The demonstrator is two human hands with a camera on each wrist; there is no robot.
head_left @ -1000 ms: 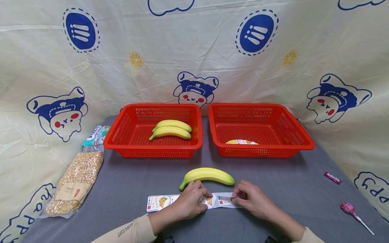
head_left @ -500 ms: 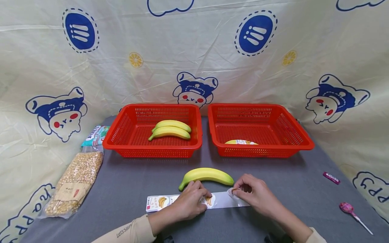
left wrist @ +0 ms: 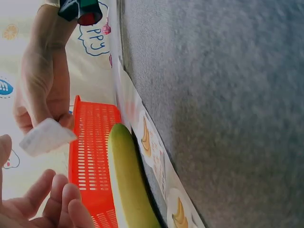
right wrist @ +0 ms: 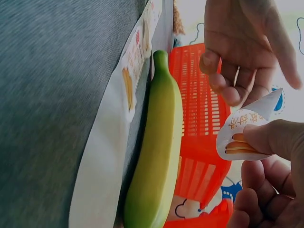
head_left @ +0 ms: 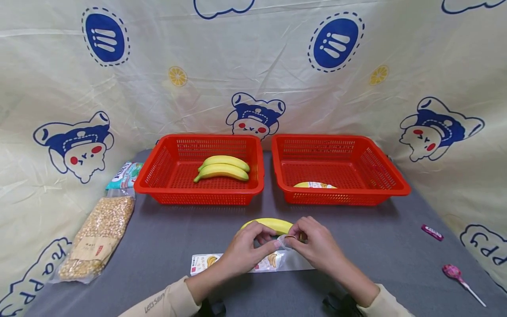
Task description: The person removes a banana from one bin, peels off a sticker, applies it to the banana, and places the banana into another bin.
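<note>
Between thumb and finger, my right hand (head_left: 318, 246) pinches a peeled label sticker (right wrist: 235, 128) printed with bananas, its free end bent up. My left hand (head_left: 247, 246) hovers just left of it; in the left wrist view its loosely bent fingertips (left wrist: 59, 187) stand apart from the sticker. Below both hands, a strip of banana labels (head_left: 299, 263) lies on the grey cloth, its right end bare backing. A yellow banana with green ends (right wrist: 159, 137) lies just behind the strip, partly hidden by the hands in the head view.
Two red baskets (head_left: 198, 198) stand behind, the left one with two bananas (head_left: 223, 169). The right basket (head_left: 340, 199) holds a labelled banana (head_left: 313, 185). A bag of kernels (head_left: 99, 237) lies at left; a lollipop (head_left: 452, 270) and small purple candy (head_left: 432, 232) at right.
My right hand has peeled the sticker off the strip's right part and carried it left over the banana. My left hand has lifted from the strip toward the sticker.
</note>
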